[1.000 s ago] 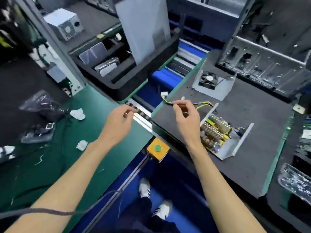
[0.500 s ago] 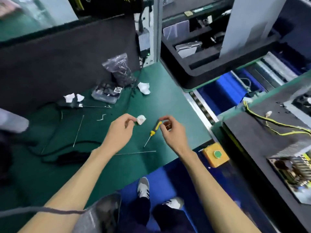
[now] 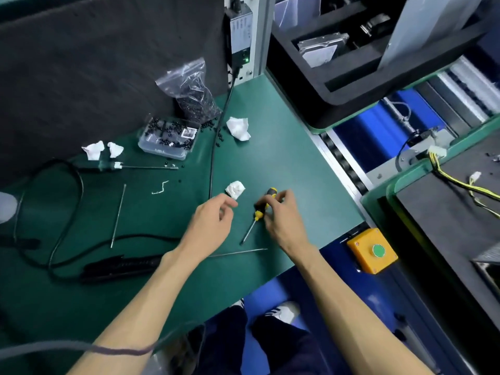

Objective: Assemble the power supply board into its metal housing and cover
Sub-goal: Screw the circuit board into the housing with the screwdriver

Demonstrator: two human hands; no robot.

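A small screwdriver (image 3: 260, 212) with a yellow and black handle lies slanted on the green bench mat (image 3: 284, 158), its tip toward me. My right hand (image 3: 282, 220) has its fingers closed around the handle. My left hand (image 3: 212, 221) hovers just left of it, fingers loosely apart and holding nothing, with a crumpled white paper wad (image 3: 234, 189) just beyond the fingertips. At the right edge, yellow wires (image 3: 460, 184) with a white connector (image 3: 437, 152) trail over the black pallet mat (image 3: 438, 226). Only a metal corner of the housing (image 3: 488, 259) shows.
A clear box of black screws (image 3: 169, 140) and a screw bag (image 3: 193, 96) stand at the back. Thin metal rods (image 3: 118, 215), black cables (image 3: 81, 185), a power brick (image 3: 121, 266) and more paper wads (image 3: 238, 128) lie about. A yellow button box (image 3: 372, 250) sits by the conveyor (image 3: 343, 155).
My view swung left from the pallet to the green bench. My right hand let go of the yellow wires and took hold of the screwdriver; my left hand moved beside it.
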